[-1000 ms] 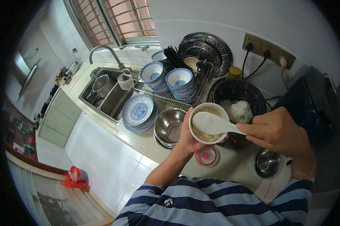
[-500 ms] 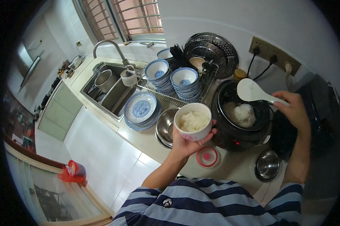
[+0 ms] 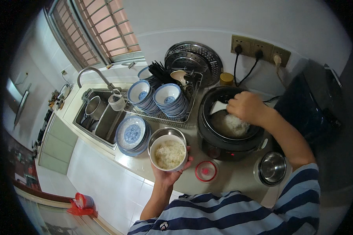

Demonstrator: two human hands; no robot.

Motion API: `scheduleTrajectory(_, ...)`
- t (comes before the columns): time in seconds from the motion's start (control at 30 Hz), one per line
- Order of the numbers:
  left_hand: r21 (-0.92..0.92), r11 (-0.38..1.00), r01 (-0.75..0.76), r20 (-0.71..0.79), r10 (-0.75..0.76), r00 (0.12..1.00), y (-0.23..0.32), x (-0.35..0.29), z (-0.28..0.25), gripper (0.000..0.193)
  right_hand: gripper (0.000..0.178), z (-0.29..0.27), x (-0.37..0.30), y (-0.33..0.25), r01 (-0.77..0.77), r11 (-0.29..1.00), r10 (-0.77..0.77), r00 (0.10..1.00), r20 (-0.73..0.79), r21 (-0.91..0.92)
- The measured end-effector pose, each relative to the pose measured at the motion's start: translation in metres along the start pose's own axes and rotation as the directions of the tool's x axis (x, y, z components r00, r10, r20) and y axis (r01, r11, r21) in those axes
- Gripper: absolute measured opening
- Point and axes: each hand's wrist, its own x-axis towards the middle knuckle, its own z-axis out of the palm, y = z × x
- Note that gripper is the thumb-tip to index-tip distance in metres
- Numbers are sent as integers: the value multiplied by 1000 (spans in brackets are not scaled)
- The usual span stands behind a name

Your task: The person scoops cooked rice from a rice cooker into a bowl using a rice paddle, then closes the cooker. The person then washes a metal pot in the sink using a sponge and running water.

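Observation:
A white bowl point(image 3: 155, 163) filled with cooked rice point(image 3: 170, 154) rests in my left hand point(image 3: 169, 175), the fingers wrapped round its right side. It is held above the counter, partly covering a steel bowl point(image 3: 167, 130) behind it. My right hand point(image 3: 245, 107) is closed on a white rice paddle point(image 3: 218, 107), inside the mouth of a black rice cooker point(image 3: 220, 148). Most of the handle is hidden by the hand. More rice point(image 3: 234, 127) lies in the cooker's pot, right under my fingers.
Left of the cooker, a wire rack point(image 3: 192, 113) carries stacked blue-and-white bowls point(image 3: 167, 96). Plates point(image 3: 131, 133) stand by the sink point(image 3: 109, 124). A red-rimmed lidded container point(image 3: 206, 171) and nested steel bowls point(image 3: 273, 167) sit near the counter's front. Cords run from wall sockets point(image 3: 261, 49) behind the cooker.
My right hand has brought the rice paddle down and left, from above the cooker into its pot. The left hand with the bowl sits lower and further left. The whole view has shifted.

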Motion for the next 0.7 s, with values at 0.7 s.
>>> scheduleTrajectory(0.7,140,989,-44,-107,60,992,-22,15,9,71,5,11,-21,4,-146,984,135,985,106,104)
